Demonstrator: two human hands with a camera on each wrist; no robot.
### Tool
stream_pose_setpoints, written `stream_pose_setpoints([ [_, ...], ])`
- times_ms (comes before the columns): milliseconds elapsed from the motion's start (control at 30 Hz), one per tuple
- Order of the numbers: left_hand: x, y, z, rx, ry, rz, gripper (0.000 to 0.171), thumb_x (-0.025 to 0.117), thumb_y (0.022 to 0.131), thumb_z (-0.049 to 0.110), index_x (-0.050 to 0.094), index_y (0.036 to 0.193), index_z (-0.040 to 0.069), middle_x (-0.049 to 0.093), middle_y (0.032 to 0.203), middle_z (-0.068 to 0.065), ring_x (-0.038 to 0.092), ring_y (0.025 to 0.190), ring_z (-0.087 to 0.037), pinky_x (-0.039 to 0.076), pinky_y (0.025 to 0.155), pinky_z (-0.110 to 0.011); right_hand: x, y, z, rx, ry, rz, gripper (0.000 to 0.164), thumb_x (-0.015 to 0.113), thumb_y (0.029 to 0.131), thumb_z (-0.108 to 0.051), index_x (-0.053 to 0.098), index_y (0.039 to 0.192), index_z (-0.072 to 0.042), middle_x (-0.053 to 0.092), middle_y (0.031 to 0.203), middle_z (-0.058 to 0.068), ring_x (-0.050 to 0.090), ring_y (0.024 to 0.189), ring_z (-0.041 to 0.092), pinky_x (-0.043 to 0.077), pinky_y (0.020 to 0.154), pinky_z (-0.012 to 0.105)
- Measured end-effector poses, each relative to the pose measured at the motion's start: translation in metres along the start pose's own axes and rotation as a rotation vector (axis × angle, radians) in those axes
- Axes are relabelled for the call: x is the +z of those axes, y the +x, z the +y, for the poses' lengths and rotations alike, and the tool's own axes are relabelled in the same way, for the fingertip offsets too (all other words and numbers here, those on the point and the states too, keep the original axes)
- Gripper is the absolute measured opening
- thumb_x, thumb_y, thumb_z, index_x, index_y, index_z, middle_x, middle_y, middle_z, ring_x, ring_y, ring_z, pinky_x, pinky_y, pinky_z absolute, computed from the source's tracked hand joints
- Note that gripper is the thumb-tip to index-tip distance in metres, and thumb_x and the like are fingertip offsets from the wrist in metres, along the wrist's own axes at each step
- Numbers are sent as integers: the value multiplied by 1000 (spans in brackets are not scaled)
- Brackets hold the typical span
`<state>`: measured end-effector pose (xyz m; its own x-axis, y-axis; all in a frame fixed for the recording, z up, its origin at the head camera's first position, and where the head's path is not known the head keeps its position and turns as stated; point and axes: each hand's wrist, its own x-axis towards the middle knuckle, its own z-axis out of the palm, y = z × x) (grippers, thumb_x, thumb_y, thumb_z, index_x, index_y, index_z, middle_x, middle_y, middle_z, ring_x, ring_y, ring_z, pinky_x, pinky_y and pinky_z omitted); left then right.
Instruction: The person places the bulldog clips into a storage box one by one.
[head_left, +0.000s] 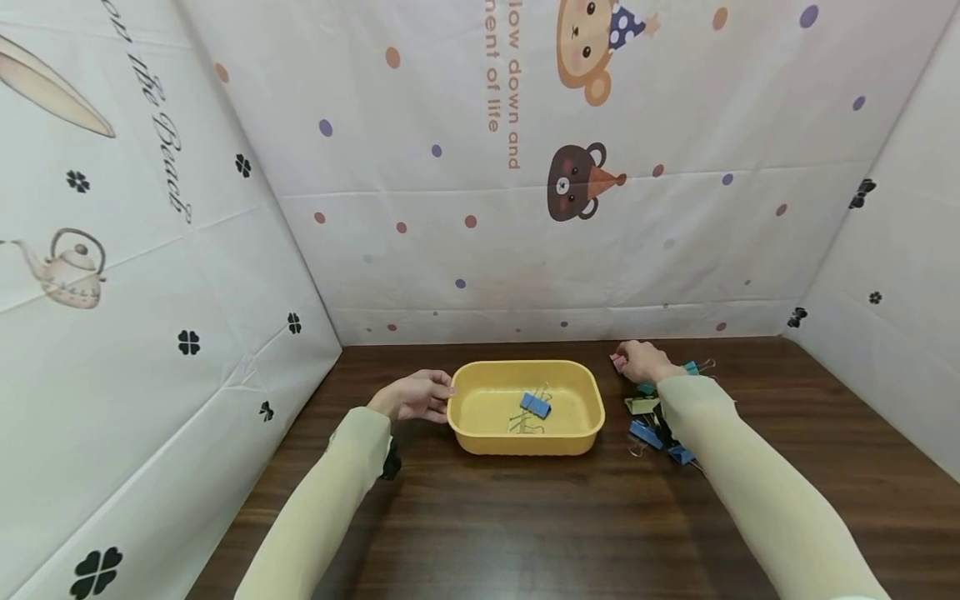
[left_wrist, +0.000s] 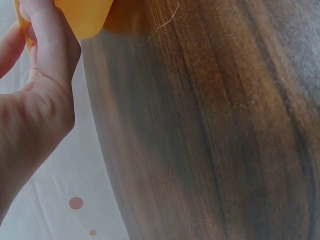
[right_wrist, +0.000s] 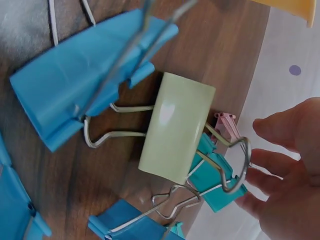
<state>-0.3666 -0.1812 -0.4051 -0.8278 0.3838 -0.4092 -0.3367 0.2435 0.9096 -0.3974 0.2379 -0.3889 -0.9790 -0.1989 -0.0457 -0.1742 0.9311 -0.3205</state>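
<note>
On the left, my left hand pinches the rim of a yellow plastic basin, thumb and fingers to either side of its edge. A blue binder clip lies in the basin, with silver clip handles beside it. My right hand reaches to the far end of a group of binder clips, fingertips right by a pink binder clip. In the right wrist view its thumb and fingers are spread apart, next to a teal binder clip. A pale green binder clip lies closer to that camera.
Large blue binder clips and a black one lie among the group, partly under the right sleeve. The dark wooden table ends at a white printed cloth behind and at both sides.
</note>
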Motion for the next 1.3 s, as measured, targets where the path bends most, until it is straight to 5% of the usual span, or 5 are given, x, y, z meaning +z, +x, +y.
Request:
stream_pose_setpoints([
  [167, 0, -1, 1, -4, -4, 2, 10, 53, 99, 11, 47, 106, 8, 57, 90, -8, 61, 72, -19, 57, 67, -31, 0, -1, -1, -14, 16, 17, 39, 45, 91, -1, 52, 127, 11, 57, 122, 32, 59, 101, 38, 51, 80, 45],
  [533, -2, 0, -4, -11, -5, 7, 8, 53, 99, 12, 48, 104, 8, 56, 91, -8, 62, 75, -20, 58, 68, -32, -4, -2, 2, -67, 56, 83, 31, 43, 90, 1, 61, 114, 11, 63, 109, 30, 61, 87, 34, 53, 74, 45],
  [933, 0, 1, -2, -22, -12, 8, 7, 52, 99, 11, 48, 104, 9, 57, 91, -8, 60, 72, -19, 58, 66, -32, 4, 2, 5, 82, 82, 99, 29, 47, 97, -9, 57, 117, 10, 61, 110, 31, 61, 85, 36, 52, 68, 44],
  [1300, 1, 0, 2, -14, -4, -1, 9, 51, 100, 11, 47, 106, 7, 56, 89, -7, 60, 72, -18, 57, 67, -32, 7, 5, 6, 97, 129, 135, 19, 48, 93, -3, 59, 105, 7, 61, 97, 25, 58, 74, 29, 47, 60, 35],
])
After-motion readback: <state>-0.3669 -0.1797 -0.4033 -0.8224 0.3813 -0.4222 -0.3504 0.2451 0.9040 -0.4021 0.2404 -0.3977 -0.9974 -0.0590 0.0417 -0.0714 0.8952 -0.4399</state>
